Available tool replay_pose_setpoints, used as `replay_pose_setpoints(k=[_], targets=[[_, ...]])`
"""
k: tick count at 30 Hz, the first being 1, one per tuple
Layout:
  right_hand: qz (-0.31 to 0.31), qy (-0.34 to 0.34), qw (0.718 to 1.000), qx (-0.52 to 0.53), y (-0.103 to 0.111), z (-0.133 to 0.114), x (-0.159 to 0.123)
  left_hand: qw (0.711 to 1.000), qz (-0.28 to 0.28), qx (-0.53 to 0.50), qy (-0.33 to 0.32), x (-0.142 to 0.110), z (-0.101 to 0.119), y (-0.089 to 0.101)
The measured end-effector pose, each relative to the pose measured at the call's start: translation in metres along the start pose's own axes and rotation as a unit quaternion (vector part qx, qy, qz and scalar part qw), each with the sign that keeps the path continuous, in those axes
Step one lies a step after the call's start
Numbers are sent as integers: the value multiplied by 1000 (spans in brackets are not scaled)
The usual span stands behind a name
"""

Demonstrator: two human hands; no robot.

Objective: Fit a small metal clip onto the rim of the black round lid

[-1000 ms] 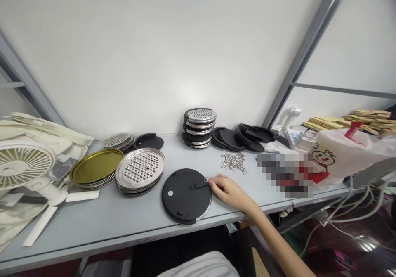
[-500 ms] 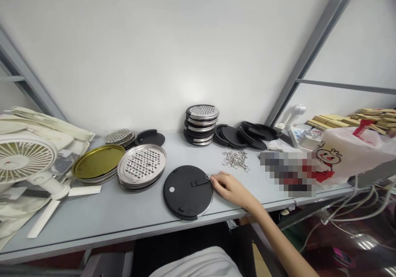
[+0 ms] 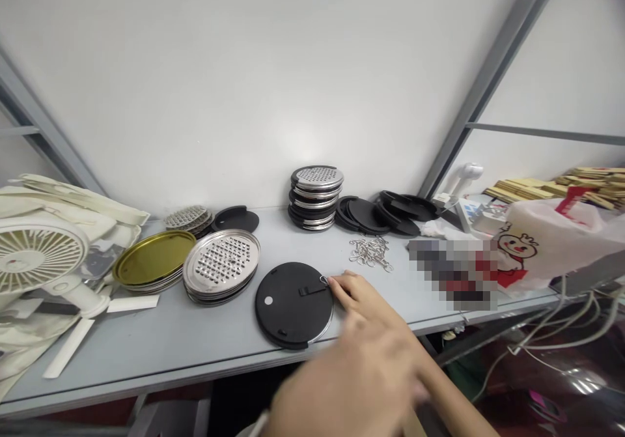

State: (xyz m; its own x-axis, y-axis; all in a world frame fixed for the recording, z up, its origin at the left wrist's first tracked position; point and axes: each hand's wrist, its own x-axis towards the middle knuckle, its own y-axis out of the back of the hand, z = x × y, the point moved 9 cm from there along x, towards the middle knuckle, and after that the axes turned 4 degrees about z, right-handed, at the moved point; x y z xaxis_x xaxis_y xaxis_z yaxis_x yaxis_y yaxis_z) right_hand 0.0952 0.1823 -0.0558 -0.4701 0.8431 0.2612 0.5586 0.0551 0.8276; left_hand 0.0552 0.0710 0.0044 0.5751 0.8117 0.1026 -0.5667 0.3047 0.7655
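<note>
A black round disc (image 3: 293, 303) with a metal rim lies flat near the front edge of the grey table (image 3: 170, 346). My right hand (image 3: 359, 297) reaches in from the lower right. Its fingertips are pinched on a small metal ring (image 3: 323, 280) at the disc's right edge. My left hand (image 3: 351, 381) is a blurred shape low in the view, in front of my right forearm, and its fingers cannot be made out. A loose pile of metal rings (image 3: 371, 253) lies just beyond my right hand.
Left of the disc are a stack of perforated steel plates (image 3: 222, 264) and gold-coloured plates (image 3: 153, 259). At the back stand a stack of assembled discs (image 3: 315, 196) and black lids (image 3: 385, 214). A white fan (image 3: 39, 254) is far left, a plastic bag (image 3: 547, 241) right.
My left hand has come up into view at the bottom, smeared by motion. My right hand stays pinched at the disc's right edge.
</note>
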Motion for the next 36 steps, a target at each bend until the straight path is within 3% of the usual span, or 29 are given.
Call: replay_pose_setpoints(k=[3, 5, 9, 12, 24, 36], targets=[[13, -8, 1000, -15, 0, 1, 0, 988, 119, 68, 65, 16, -37, 47], [22, -8, 1000, -20, 1, 1, 0, 964, 200, 135, 114, 15, -64, 64], [19, 5, 1000, 2, 1, -1, 0, 973, 163, 124, 104, 23, -91, 38], [23, 12, 1000, 14, 1, 0, -1, 974, 147, 143, 95, 31, -95, 27], [23, 38, 999, 16, 1, -3, -2, 983, 133, 120, 43, 35, -94, 27], [23, 31, 999, 19, -1, 0, -2, 984, 129, 115, 40, 37, -95, 26]])
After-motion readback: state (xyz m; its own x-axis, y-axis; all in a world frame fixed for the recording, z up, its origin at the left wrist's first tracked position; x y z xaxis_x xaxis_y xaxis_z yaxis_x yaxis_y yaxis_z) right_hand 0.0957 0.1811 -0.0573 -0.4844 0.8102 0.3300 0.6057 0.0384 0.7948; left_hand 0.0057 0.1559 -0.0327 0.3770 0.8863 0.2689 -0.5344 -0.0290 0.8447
